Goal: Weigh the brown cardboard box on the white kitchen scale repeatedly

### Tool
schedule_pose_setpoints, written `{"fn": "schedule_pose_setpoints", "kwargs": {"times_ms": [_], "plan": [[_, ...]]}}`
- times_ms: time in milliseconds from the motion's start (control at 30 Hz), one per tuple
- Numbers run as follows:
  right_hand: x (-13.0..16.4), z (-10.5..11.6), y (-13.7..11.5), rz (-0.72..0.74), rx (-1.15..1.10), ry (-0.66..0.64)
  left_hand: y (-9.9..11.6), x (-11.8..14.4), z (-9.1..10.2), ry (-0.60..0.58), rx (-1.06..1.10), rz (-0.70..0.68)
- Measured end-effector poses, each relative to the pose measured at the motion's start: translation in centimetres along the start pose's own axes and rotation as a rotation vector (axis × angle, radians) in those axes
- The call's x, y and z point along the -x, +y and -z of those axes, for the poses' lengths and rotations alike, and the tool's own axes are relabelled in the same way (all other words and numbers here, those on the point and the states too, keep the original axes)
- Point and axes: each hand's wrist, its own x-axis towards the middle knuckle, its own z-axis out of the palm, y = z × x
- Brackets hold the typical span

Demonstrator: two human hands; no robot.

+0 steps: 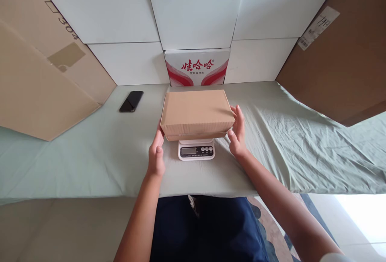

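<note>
A closed brown cardboard box [197, 107] sits on or just above a white kitchen scale [197, 157], covering its weighing platform. Only the scale's front panel shows, with a small grey display and a row of round buttons. My left hand [157, 153] is against the box's left side, its fingers partly hidden behind the lower edge. On the opposite side, my right hand [238, 133] holds the box's right end, fingers along the side and thumb near the front corner. Whether the box's full weight rests on the scale I cannot tell.
A black phone [131, 101] lies on the green cloth [90, 157] to the left. Behind stands a white-and-red carton [197, 69] against white panels [196, 9]. Large cardboard sheets flank the table, one on the left [45, 81] and one on the right [340, 65].
</note>
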Motion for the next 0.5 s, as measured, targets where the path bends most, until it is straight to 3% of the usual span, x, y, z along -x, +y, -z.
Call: {"fn": "schedule_pose_setpoints", "kwargs": {"times_ms": [167,367,500], "plan": [[-0.2,0.1,-0.2,-0.041,0.010,0.000,0.7,-0.4,-0.2,0.056,0.024,-0.014],[0.1,-0.3,-0.4,-0.007,0.022,-0.035,-0.4,0.0,0.1,0.009,0.007,0.067],[-0.8,0.1,-1.3,-0.004,0.004,-0.025,0.3,-0.3,0.1,-0.014,0.006,0.070]]}}
